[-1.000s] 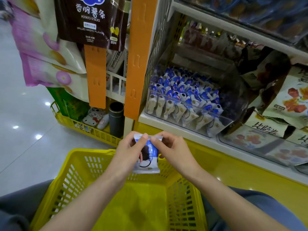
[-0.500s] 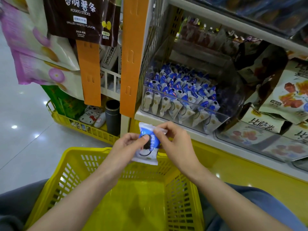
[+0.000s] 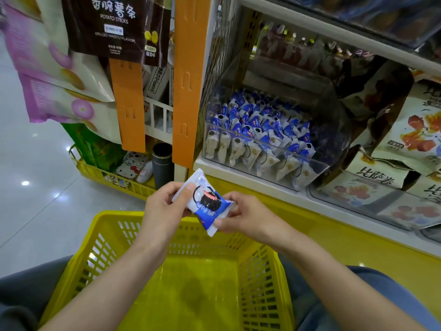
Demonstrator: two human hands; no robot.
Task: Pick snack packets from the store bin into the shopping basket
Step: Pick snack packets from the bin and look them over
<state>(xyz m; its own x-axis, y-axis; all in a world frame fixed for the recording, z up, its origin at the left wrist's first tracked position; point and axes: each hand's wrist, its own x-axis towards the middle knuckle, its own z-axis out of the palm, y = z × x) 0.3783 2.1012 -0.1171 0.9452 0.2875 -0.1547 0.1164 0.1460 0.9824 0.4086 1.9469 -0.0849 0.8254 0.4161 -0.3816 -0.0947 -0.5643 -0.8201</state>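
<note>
A blue and white snack packet [image 3: 205,202] with a dark round cookie picture is held tilted between both hands, above the far rim of the yellow shopping basket [image 3: 260,278]. My left hand [image 3: 164,206] pinches its upper left end. My right hand [image 3: 245,217] pinches its lower right end. The basket's floor shows nothing in it. Behind, on the shelf, a clear plastic bin [image 3: 329,142] holds several more of the same blue and white packets [image 3: 257,130].
Orange hanging strips [image 3: 188,75] and snack bags [image 3: 112,22] hang at left. Boxed and bagged snacks [image 3: 412,130] fill the shelf at right. A low yellow rack [image 3: 112,177] with small goods and a dark cylinder [image 3: 163,163] stands on the shiny floor at left.
The packet has been turned from upright to a slant, its face now toward me. My right hand slid from its top edge to its lower right end.
</note>
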